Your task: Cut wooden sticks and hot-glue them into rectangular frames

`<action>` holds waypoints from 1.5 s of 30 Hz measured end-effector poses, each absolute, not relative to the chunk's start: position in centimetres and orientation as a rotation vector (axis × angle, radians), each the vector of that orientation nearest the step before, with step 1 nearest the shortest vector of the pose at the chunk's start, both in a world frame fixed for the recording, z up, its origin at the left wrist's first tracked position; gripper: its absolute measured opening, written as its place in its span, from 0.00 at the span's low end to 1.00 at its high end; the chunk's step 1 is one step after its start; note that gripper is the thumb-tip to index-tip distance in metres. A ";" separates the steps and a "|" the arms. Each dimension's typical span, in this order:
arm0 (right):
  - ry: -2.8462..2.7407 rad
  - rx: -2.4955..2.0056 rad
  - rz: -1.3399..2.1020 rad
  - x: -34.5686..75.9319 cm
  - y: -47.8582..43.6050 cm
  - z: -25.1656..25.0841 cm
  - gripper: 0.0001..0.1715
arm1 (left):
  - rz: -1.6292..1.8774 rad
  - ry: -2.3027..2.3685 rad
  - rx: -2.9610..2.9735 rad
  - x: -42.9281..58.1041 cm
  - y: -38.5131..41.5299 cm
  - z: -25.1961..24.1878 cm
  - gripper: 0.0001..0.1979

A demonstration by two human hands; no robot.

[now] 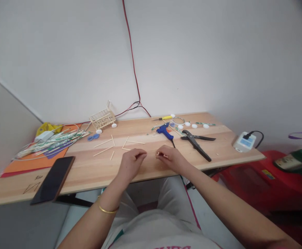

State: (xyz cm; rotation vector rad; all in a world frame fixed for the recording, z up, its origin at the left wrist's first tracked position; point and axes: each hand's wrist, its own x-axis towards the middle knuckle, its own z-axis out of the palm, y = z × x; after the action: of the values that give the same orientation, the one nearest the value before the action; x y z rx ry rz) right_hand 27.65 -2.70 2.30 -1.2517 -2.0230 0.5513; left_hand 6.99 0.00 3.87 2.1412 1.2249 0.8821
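Observation:
My left hand [133, 163] hovers over the front of the table, thumb and fingers pinched together; whatever lies between them is too small to see. Across a narrow gap, my right hand [172, 158] is closed with curled fingers, and a tiny pale bit shows at its fingertips, too small to name. Thin wooden sticks [104, 151] lie in a loose angular layout to the left, with further sticks [133, 141] just beyond my left hand. A blue hot glue gun [165, 131] rests behind my right hand, beside black-handled pliers-like cutters [197, 145].
A small stick-built frame [102, 119] stands by the wall near white bottle caps [114, 125] and blue caps [93, 137]. Wrapped sticks [60, 141] lie on orange paper [16, 166], a phone [53, 180] at the front left. A yellow-handled knife [166, 118] and a white power box [245, 142] are rightward.

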 end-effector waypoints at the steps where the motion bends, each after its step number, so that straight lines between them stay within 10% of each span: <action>1: -2.035 -1.252 0.552 27.6 -2.7 2.2 0.06 | 0.899 1.218 2.102 7.7 -0.2 3.6 0.08; 12: -1.565 -1.119 1.289 26.6 -3.1 6.6 0.12 | 0.672 0.928 1.223 9.3 -1.2 4.8 0.12; 26: -1.639 -1.301 1.337 25.7 -2.7 8.2 0.13 | 0.620 0.948 1.128 9.0 -1.6 6.7 0.13; 36: -1.971 -1.163 0.417 24.2 -5.6 7.6 0.07 | 0.776 0.830 0.830 8.7 -2.5 6.7 0.11; 45: -1.958 -1.170 0.418 24.0 -5.6 7.1 0.05 | 0.789 0.843 0.884 8.7 -3.7 7.1 0.12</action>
State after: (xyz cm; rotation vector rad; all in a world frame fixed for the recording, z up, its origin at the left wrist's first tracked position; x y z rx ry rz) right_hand 23.98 -5.55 7.08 -1.1701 -1.9582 0.4177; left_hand 8.70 -3.73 7.09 0.8840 0.8431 0.7891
